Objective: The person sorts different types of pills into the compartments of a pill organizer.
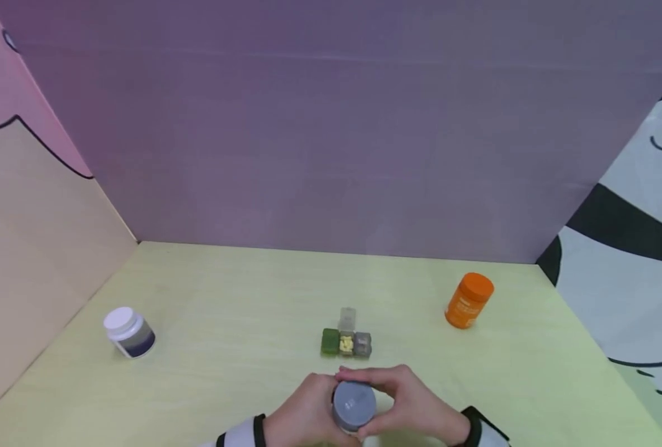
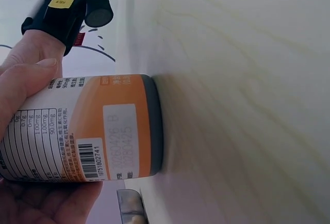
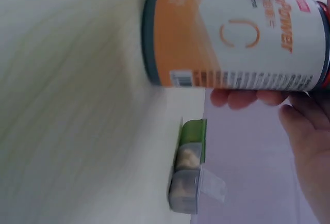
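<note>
Low in the middle of the head view, both hands are around a supplement bottle with a grey lid. My left hand grips the bottle's body from the left. From the right, the thumb and fingers of my right hand curve round the lid. The left wrist view shows the bottle's orange and white label, with its dark base close to the table. A large orange "C" marks the bottle in the right wrist view. Just beyond the hands is a small pill organizer, its middle compartment open with yellowish pieces inside.
A white bottle with a dark band stands on the pale table at the left. An orange bottle stands at the right. A purple panel closes off the back, with printed panels along both sides.
</note>
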A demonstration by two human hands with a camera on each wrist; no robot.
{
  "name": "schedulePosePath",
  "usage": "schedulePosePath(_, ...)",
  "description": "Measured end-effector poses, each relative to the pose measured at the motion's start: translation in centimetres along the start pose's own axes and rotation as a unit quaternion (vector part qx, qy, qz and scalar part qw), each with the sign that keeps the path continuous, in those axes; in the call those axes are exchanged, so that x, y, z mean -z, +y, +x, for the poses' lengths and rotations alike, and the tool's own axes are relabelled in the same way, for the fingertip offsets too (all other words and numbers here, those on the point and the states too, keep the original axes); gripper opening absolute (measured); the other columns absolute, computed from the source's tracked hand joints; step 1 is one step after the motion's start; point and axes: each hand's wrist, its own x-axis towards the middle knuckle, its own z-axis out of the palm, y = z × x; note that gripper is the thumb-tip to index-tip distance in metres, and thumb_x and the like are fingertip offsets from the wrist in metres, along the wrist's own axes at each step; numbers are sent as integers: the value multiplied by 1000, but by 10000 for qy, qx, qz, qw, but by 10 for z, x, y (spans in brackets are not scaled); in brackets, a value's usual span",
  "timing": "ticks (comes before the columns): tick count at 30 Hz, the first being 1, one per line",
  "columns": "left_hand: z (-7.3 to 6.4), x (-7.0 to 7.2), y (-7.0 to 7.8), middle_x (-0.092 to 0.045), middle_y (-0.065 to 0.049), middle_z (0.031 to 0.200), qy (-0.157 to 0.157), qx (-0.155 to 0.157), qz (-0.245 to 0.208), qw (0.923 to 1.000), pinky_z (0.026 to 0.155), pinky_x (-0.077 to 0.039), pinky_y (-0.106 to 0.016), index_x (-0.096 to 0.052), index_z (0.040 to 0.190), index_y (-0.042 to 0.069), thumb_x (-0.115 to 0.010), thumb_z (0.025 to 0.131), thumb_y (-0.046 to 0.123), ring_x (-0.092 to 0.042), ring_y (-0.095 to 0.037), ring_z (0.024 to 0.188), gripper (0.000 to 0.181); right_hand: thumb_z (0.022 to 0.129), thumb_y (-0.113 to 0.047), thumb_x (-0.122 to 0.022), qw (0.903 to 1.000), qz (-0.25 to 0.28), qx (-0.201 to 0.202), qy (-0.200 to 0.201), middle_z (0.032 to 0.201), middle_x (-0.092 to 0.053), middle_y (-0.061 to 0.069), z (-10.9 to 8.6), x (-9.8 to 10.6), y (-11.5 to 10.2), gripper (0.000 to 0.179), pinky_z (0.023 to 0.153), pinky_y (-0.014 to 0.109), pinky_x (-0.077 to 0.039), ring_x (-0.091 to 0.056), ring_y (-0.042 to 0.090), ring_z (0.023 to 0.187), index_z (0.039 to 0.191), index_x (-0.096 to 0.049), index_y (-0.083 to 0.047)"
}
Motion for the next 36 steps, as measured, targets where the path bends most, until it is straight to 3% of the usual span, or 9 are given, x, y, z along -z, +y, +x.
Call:
schedulePosePath(7,1,-3,0,-64,15,89,160,-142,283,9994,72,-47,-18,-64,105,17,-80,62,15,-58,1,80,46,74,-19,-75,9914,15,-1019,817,122,-59,1,-7,-17,-7,57,92,23,-38,-52,14,113,127,-55,-13)
schedulePosePath(16,-1,-6,-1,-64,15,84,391,49,123,9991,70,-47,-19,-65,100,20,-81,65,30,-60,1,77,39,73,-25,-75,9841,-420,-1153,1288,116,-62,1,-10,-27,-12,55,89,25,-43,-56,14,107,125,-56,-18)
schedulePosePath(24,-2,-7,2,-66,14,87,355,219,-244,9988,73,-48,-19,-65,103,20,-80,66,32,-61,-1,80,41,73,-26,-76,9753,-313,-1725,1347,116,-61,-3,-10,-27,-15,55,90,29,-44,-55,12,108,124,-57,-23)
schedulePosePath(26,-2,-7,2,-66,13,90,268,197,-304,9990,75,-47,-20,-64,105,21,-79,67,32,-61,-2,83,43,72,-26,-76,9734,-319,-1821,1351,116,-62,-4,-10,-27,-16,54,90,31,-44,-56,12,108,123,-57,-24)
schedulePosePath(29,1,-1,1,-65,13,96,-146,104,-290,9994,78,-46,-20,-62,111,21,-78,70,30,-60,-2,88,45,71,-30,-77,9708,-489,-1904,1372,114,-62,-5,-11,-25,-18,55,88,30,-45,-57,11,106,122,-58,-24)
schedulePosePath(33,10,17,-1,-62,14,105,-878,-14,538,9947,83,-45,-20,-60,116,19,-81,66,21,-55,1,97,54,71,-32,-77,9695,-498,-2024,1293,112,-63,-5,-9,-23,-19,55,89,40,-45,-58,11,104,121,-58,-23)
schedulePosePath(36,17,35,-1,-63,13,104,-1034,28,1288,9863,83,-46,-20,-63,112,16,-81,63,7,-54,1,97,53,70,-31,-77,9690,-350,-2125,1211,112,-63,-5,-6,-23,-19,56,89,51,-42,-57,11,104,122,-58,-20)
